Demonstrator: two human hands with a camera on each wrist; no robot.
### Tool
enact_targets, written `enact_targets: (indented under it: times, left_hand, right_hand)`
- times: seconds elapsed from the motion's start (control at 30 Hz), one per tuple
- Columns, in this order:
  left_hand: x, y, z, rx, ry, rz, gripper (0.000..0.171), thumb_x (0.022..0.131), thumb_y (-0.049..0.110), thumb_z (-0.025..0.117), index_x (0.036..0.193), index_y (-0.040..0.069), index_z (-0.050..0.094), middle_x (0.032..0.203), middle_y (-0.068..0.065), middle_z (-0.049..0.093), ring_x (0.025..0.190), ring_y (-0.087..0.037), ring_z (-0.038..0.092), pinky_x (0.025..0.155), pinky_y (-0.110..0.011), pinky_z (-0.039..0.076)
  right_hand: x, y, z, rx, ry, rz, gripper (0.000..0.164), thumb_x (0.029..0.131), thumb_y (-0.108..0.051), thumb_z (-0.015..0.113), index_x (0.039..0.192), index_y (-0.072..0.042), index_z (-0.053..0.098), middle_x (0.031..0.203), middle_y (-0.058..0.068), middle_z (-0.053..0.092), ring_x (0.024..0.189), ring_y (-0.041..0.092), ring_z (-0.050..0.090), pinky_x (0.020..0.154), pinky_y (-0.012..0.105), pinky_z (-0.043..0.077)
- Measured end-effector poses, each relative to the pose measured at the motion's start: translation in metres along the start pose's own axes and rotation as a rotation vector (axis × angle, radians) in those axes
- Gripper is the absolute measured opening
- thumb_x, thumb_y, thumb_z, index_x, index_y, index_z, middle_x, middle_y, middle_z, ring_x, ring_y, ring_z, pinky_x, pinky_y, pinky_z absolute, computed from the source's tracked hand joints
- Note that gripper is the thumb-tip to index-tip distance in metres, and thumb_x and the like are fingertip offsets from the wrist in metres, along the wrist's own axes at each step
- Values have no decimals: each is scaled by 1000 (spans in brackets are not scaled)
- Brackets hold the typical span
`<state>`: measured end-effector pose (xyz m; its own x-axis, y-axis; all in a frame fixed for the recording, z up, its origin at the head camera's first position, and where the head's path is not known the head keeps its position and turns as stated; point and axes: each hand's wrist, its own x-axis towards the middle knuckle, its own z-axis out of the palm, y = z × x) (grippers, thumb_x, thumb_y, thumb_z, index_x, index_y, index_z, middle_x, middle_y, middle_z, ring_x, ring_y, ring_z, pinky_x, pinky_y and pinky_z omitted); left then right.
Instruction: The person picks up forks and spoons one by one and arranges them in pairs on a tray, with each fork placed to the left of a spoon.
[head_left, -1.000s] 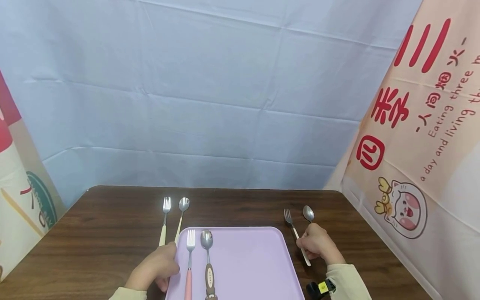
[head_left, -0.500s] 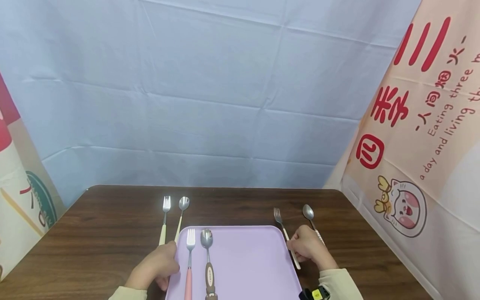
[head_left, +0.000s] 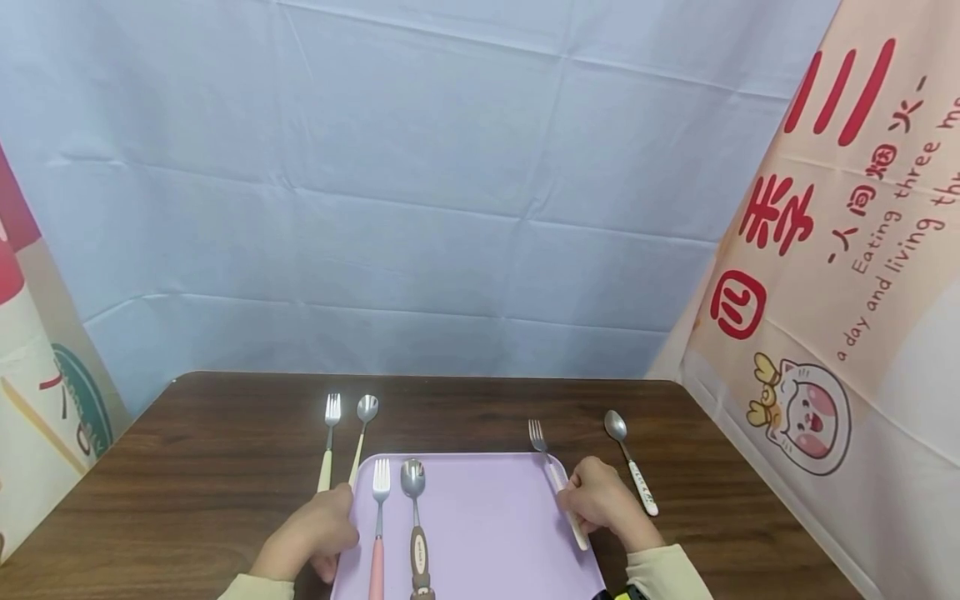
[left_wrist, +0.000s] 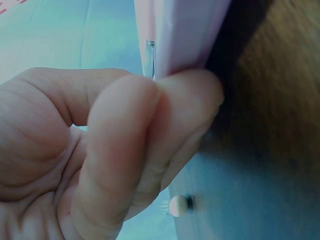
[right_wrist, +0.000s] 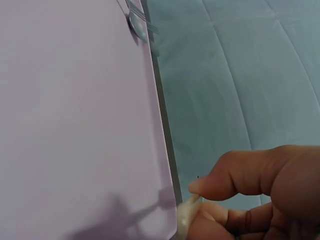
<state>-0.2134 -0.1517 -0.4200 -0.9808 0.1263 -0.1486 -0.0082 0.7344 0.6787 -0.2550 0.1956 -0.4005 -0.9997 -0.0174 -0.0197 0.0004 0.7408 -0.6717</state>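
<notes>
Fingers of the right hand (head_left: 597,502) are pinching the white-handled fork (head_left: 553,473) over the right edge of the purple tray (head_left: 487,525), its height being hard to judge. Left hand (head_left: 313,532) is pinching the tray's left rim; lowering the fork gently, handle level, seems wise.

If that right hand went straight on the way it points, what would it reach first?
Probably the lilac tray, near its far right corner. The right hand, pinching a fork, might pass above it; height is unclear.

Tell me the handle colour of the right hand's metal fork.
Slim cream-white handle, clearest in the head view.
</notes>
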Motion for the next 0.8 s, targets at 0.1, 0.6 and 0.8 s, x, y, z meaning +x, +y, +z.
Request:
enact_targets:
  times: [0.1, 0.6, 0.8]
  left_hand:
    - [-1, 0, 0, -7, 1, 2, 22, 62, -9, 48, 84, -9, 42, 52, -17, 49, 29, -20, 49, 27, -29, 51]
    - [-1, 1, -2, -8, -1, -5, 21, 63, -9, 47, 83, -8, 41, 54, -17, 48, 29, -20, 49, 27, -28, 50]
    - [-1, 0, 0, -20, -2, -4, 22, 63, -10, 47, 84, -8, 42, 54, -17, 49, 30, -21, 49, 27, -29, 51]
  right_hand:
    - [-2, -3, 3, -5, -13, -16, 15, 62, 0, 57, 52, -6, 48, 42, 1, 46, 33, 14, 50, 32, 28, 53]
    - [-6, -12, 22, 31, -103, -89, 15, 64, -1, 57, 52, -6, 49, 41, -2, 47, 34, 11, 51, 33, 25, 53]
    - [-8, -14, 28, 37, -124, -95, 14, 65, 0, 57, 54, -5, 49, 41, -1, 48, 34, 11, 51, 34, 25, 54]
